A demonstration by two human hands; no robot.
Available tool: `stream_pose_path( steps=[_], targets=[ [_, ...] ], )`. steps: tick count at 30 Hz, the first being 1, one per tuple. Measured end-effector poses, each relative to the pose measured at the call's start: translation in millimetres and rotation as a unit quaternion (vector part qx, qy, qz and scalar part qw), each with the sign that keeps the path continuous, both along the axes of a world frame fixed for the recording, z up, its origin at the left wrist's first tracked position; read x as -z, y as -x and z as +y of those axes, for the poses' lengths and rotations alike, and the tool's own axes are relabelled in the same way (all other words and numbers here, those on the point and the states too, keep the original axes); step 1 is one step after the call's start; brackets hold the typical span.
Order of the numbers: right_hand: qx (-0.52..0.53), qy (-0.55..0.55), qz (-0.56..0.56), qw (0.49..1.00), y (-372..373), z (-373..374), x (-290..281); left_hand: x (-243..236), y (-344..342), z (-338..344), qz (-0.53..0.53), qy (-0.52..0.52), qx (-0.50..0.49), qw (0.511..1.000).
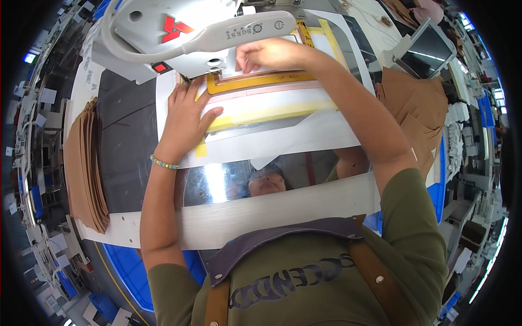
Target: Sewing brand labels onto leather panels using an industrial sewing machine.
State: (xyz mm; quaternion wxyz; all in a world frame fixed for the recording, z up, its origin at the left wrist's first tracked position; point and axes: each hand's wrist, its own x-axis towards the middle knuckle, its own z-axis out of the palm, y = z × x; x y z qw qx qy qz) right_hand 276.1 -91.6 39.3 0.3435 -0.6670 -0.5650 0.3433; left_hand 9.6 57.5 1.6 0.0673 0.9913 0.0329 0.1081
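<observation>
My left hand (187,117) lies flat with its fingers spread on a white template sheet (217,145) marked with yellow tape. Its fingertips reach the left end of a yellow frame (261,82), close under the white sewing machine head (163,38). Over the inside of that frame, my right hand (269,55) is bent down with its fingers curled together. Whatever those fingers pinch, if anything, is too small to make out. A pale grey handle-like bar (244,31) on the machine crosses just above the right hand. The machine head hides the needle area.
A stack of brown cut pieces (86,163) stands at the left table edge. More brown pieces (410,117) lie at the right, below a tilted screen (427,49). A shiny metal plate (217,185) borders the near side. Blue bins (128,271) sit below the table.
</observation>
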Motion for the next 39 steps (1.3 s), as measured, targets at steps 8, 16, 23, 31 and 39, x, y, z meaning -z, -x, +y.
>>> stream_pose_path(
  steps=[8, 16, 23, 31, 39],
  targets=[
    [0.096, 0.025, -0.067, 0.993, 39.6, -6.0, -12.1, -16.7, 27.4, 16.1, -0.016, -0.02, -0.039, 0.999],
    [0.179, -0.167, -0.074, 0.967, 19.0, -101.2, -3.2, -72.6, 184.4, 179.5, 0.007, -0.198, -0.454, 0.869],
    [0.189, -0.196, -0.039, 0.961, 16.7, -102.7, 5.4, -47.9, 261.9, 227.1, 0.0, -0.159, -0.456, 0.875],
    [0.184, -0.177, -0.063, 0.965, 17.6, -107.6, 11.8, -28.9, 259.1, 255.3, -0.016, -0.178, -0.483, 0.857],
    [0.194, -0.212, -0.049, 0.956, 17.5, -104.3, 12.0, -55.4, 287.1, 268.5, -0.348, -0.016, -0.559, 0.752]
  ],
)
